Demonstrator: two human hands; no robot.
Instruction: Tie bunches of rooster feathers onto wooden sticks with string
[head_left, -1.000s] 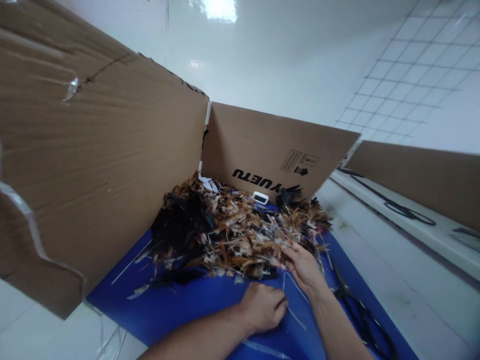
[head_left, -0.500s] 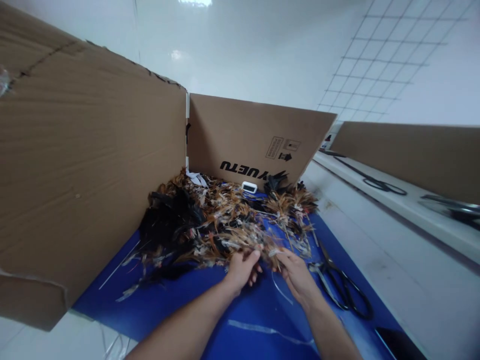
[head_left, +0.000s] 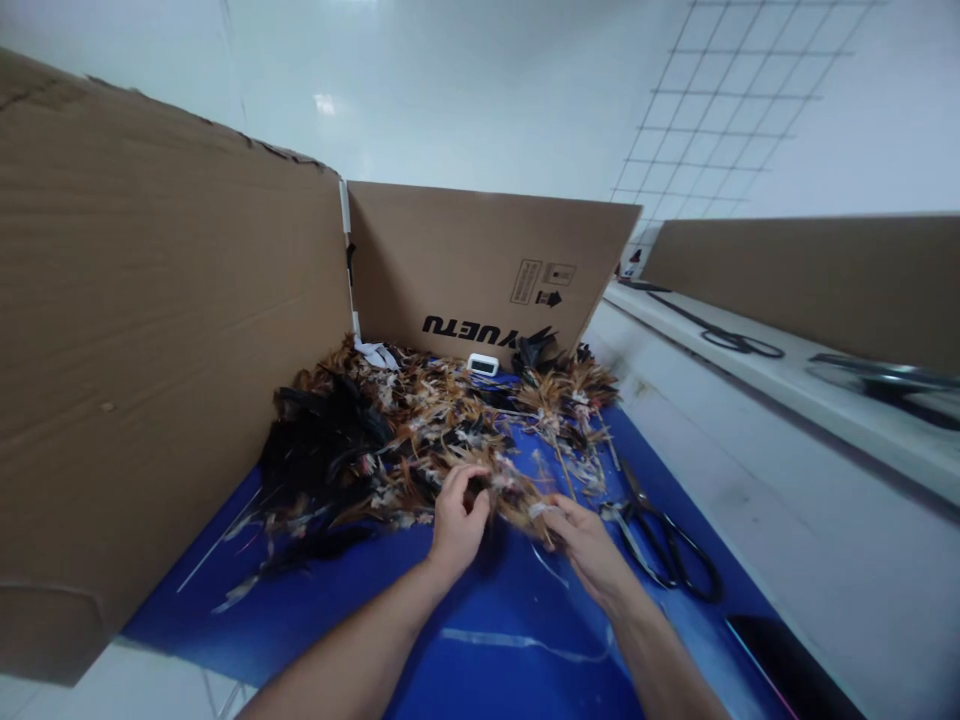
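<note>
Here | left grip (head_left: 457, 522), right grip (head_left: 592, 552): 2 | held feather bunch (head_left: 517, 499): 1

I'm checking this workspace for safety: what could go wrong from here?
1. The scissors lie close beside the right hand, so a sideways sweep of that arm might knock them or meet a blade.
2. The heaped feathers look loose and light, so a brisk movement may scatter them over the blue surface.
3. The clear strip lies loose nearby and could get tangled in the feathers.
</note>
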